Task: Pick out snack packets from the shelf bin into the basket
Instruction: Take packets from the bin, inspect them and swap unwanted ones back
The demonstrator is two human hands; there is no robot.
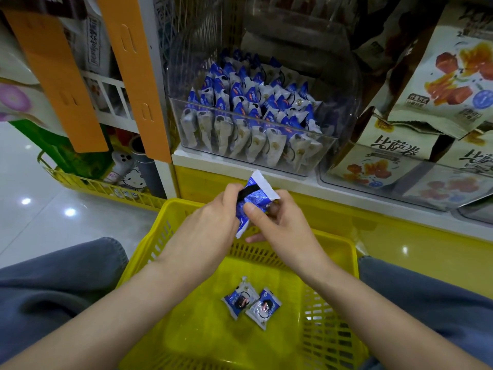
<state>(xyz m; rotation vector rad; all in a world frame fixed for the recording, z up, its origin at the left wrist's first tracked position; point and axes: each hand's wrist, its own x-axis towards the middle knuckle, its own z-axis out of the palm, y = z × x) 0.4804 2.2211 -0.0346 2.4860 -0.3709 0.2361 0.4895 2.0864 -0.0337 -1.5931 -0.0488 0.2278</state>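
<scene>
A clear plastic shelf bin (314,156) holds several blue-and-white snack packets (248,102) standing in rows. Below it a yellow plastic basket (330,276) sits between my knees. Two of the same packets (250,303) lie side by side on its floor. Above the basket's far rim, both hands hold one blue-and-white packet (257,198). My left hand (213,222) grips its left side, and my right hand (277,222) pinches its right side with the thumb on top.
Larger cream snack bags (400,145) fill a clear bin to the right. Orange hanging strips (133,76) and a yellow wire basket (106,188) of goods stand at the left. My grey trouser legs (53,276) flank the basket. A yellow shelf front (400,236) runs behind it.
</scene>
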